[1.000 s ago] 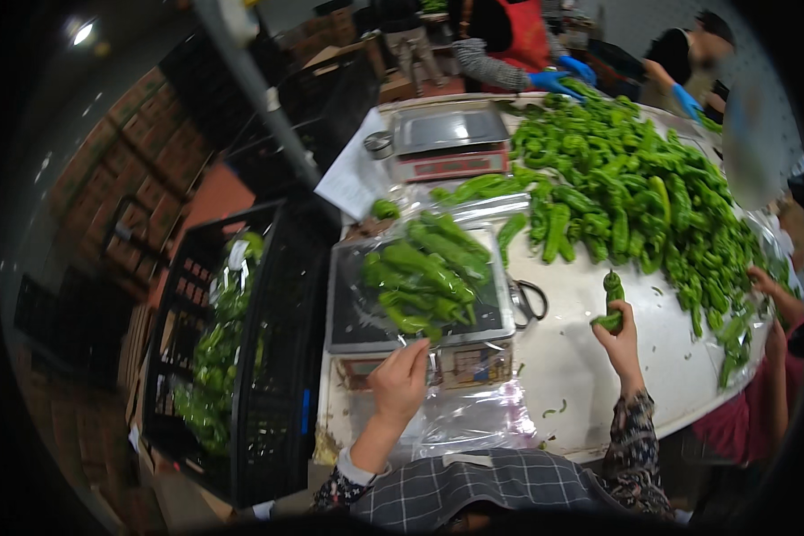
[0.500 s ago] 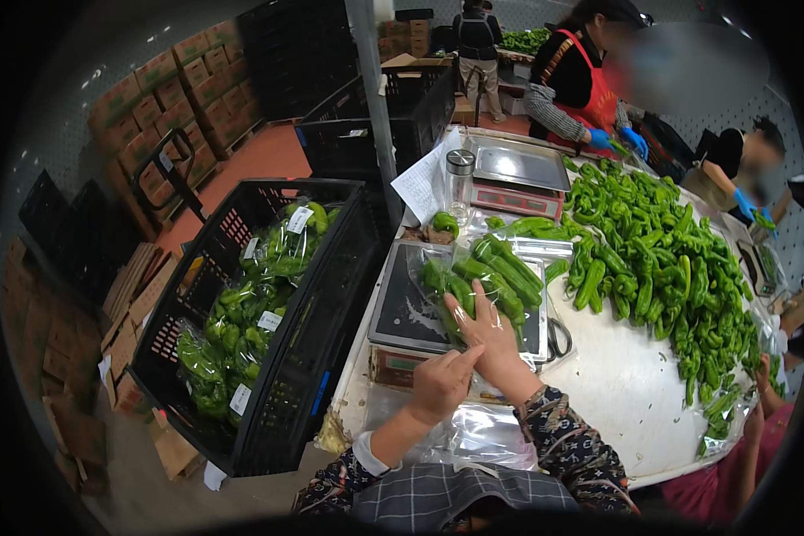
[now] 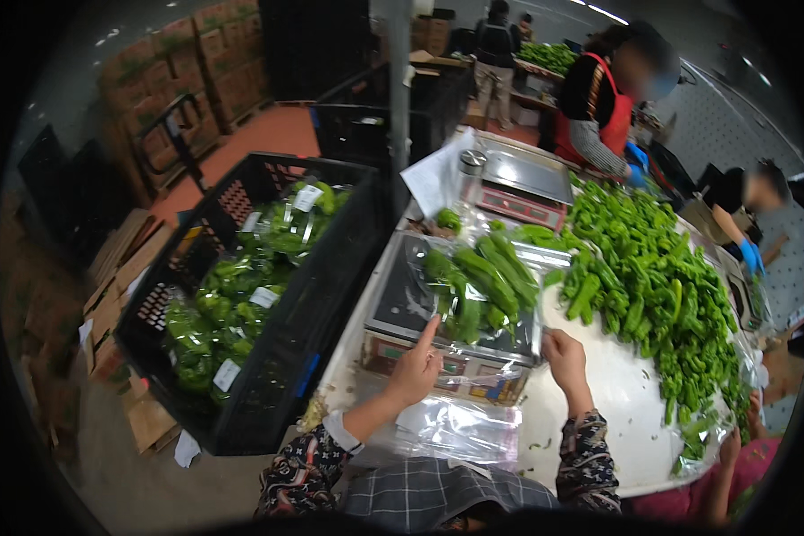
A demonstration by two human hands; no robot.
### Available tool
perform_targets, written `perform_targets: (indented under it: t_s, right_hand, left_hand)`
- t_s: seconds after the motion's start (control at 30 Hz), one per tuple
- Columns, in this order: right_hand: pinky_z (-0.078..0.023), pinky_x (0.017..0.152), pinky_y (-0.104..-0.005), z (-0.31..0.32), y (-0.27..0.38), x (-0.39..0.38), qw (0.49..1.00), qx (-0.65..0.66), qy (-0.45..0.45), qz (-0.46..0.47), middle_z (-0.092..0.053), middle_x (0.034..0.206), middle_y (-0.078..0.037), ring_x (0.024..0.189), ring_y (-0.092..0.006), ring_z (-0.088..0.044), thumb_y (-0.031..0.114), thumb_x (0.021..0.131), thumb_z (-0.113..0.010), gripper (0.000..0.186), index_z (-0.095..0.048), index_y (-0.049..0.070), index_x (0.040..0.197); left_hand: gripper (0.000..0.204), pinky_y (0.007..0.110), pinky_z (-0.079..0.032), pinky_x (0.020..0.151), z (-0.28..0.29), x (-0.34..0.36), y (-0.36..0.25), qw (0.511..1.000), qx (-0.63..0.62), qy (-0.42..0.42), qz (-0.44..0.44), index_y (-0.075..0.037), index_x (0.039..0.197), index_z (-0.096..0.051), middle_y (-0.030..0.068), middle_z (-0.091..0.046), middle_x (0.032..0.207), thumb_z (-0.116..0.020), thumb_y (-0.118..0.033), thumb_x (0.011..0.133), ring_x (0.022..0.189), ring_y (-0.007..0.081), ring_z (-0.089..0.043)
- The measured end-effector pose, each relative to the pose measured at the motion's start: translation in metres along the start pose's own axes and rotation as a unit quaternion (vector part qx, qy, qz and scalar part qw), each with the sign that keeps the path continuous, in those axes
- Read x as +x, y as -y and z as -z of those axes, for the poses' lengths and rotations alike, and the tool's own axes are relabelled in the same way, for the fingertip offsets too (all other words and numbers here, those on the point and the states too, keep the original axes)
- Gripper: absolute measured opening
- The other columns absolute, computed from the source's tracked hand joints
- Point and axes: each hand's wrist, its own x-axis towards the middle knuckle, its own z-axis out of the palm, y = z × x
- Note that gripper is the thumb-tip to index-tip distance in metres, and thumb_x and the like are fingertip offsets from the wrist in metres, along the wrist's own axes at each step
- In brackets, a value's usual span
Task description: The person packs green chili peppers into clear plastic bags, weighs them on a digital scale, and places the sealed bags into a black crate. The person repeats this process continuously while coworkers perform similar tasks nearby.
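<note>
— On the scale (image 3: 393, 308): bag of peppers (image 3: 484, 279). Left hand (image 3: 413, 370)?
— Index extended at the bag, apart from right hand (image 3: 566, 359), curled beside the scale. Whether either grips, cannot tell.

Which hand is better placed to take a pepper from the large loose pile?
Probably the right hand: it is by the right edge of the front scale, nearer to the pepper pile. The left hand is farther away, close to the bagged peppers.

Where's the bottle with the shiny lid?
In the head view, the bottle stands between the paper and the far scale, on the far left side of the table.
</note>
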Motion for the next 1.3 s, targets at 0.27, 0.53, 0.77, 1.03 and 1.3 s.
perform_targets:
  t_s: [0.27, 0.53, 0.77, 1.03, 1.3]
  right_hand:
    - [-0.022, 0.04, -0.0174, 0.091, 0.098, 0.002, 0.899, 0.429, -0.076, 0.051, -0.039, 0.056, 0.008, 0.046, -0.001, -0.031, 0.017, 0.088, -0.051, 0.011, -0.054, 0.008, 0.083]
    - [-0.037, 0.043, -0.0173, 0.122, 0.119, 0.026, 0.891, 0.453, -0.037, 0.009, -0.055, 0.079, 0.002, 0.059, -0.0033, -0.051, 0.018, 0.086, -0.052, 0.022, -0.053, 0.006, 0.104]
    - [-0.026, 0.044, -0.019, 0.102, 0.133, 0.066, 0.944, 0.301, -0.082, 0.105, -0.044, 0.06, 0.008, 0.051, -0.0024, -0.035, 0.021, 0.084, -0.055, 0.016, -0.061, 0.007, 0.08]
    - [-0.032, 0.048, -0.0207, 0.033, 0.016, 0.01, 0.975, 0.217, 0.038, -0.013, -0.05, 0.061, 0.005, 0.055, -0.0027, -0.04, 0.013, 0.083, -0.059, 0.014, -0.058, 0.001, 0.075]
    - [-0.042, 0.072, -0.035, 0.032, 0.101, -0.035, 0.951, 0.031, -0.066, 0.3, -0.058, 0.082, -0.008, 0.08, -0.0266, -0.054, 0.006, 0.065, -0.07, 0.028, -0.06, 0.005, 0.091]
  left_hand:
    - [0.032, 0.018, -0.033, 0.04, 0.066, 0.039, -0.122, 0.963, -0.216, -0.025, -0.159, 0.0, 0.121, -0.049, -0.0017, -0.047, 0.055, -0.038, -0.009, 0.092, 0.041, 0.0036, -0.04]
    - [0.028, 0.018, -0.033, 0.036, 0.083, 0.066, -0.168, 0.95, -0.293, 0.006, -0.104, 0.0, 0.11, -0.057, -0.0011, -0.048, 0.052, -0.043, -0.011, 0.088, 0.037, 0.0048, -0.04]
    - [0.025, 0.019, -0.034, 0.039, 0.096, 0.095, -0.143, 0.967, -0.214, -0.04, -0.13, 0.001, 0.108, -0.057, 0.0015, -0.051, 0.054, -0.046, -0.011, 0.089, 0.039, 0.0065, -0.041]
    - [0.025, 0.021, -0.045, 0.052, 0.056, 0.04, -0.019, 0.977, -0.06, 0.15, 0.141, 0.002, 0.105, -0.06, 0.0065, -0.062, 0.068, -0.046, -0.005, 0.085, 0.055, 0.0095, -0.056]
    - [0.032, 0.024, -0.051, 0.064, 0.06, -0.001, -0.025, 0.96, -0.149, 0.151, 0.185, 0.004, 0.112, -0.055, 0.0097, -0.063, 0.081, -0.043, -0.004, 0.083, 0.073, 0.0127, -0.062]
